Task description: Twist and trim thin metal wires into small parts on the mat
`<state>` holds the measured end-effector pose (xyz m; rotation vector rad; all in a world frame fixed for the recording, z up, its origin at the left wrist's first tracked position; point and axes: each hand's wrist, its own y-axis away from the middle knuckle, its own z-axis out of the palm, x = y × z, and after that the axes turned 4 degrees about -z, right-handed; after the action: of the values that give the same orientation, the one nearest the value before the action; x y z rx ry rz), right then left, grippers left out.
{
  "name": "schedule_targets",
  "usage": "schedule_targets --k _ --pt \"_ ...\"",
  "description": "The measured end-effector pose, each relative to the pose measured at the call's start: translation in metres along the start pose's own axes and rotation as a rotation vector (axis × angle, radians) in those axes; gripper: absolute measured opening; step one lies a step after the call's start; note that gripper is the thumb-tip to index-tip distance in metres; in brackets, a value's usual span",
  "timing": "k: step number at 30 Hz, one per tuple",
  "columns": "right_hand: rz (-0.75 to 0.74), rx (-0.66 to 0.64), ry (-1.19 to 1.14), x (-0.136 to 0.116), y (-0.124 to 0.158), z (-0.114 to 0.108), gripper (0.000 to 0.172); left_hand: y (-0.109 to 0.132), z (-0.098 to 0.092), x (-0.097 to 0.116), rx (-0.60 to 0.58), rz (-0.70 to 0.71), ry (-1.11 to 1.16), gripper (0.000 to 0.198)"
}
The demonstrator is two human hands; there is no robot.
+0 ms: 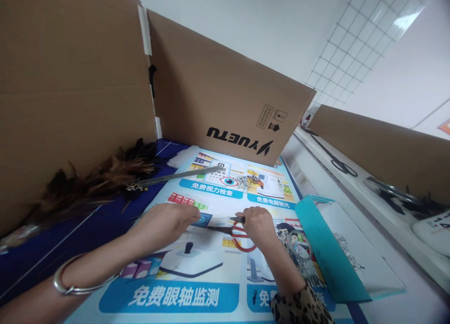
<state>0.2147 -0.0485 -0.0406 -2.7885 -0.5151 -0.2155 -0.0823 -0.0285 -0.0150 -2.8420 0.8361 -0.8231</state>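
Observation:
My left hand [171, 224] is closed in a pinch above the printed sheet [197, 320], with a silver bangle on the wrist. A faint thin strand seems to run from its fingertips toward my right hand [259, 226]. That hand is wrapped around a small dark pointed tool [237, 219], whose tip points left; its exact kind is hidden by the fingers. Red-handled scissors [244, 237] lie on the sheet just below and between the hands, blades toward the left. Right of my right hand, a coil of thin wire [300, 246] rests on the sheet.
Brown feathers [116, 174] lie at the left beside long thin metal rods [176, 175]. Cardboard panels [225, 89] stand behind and to the left. An open teal box [332, 253] with wire pieces sits at right. Black scissors [342, 167] lie on the ledge beyond.

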Motion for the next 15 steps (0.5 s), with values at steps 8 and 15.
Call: schedule_targets --k 8,15 --pt "0.079 -0.145 -0.025 0.008 -0.001 0.002 0.03 -0.018 -0.012 -0.038 -0.106 -0.034 0.085 0.033" --pt "0.125 -0.233 -0.042 0.006 -0.002 0.0 0.02 -0.022 -0.006 -0.061 -0.092 0.05 0.023 0.038"
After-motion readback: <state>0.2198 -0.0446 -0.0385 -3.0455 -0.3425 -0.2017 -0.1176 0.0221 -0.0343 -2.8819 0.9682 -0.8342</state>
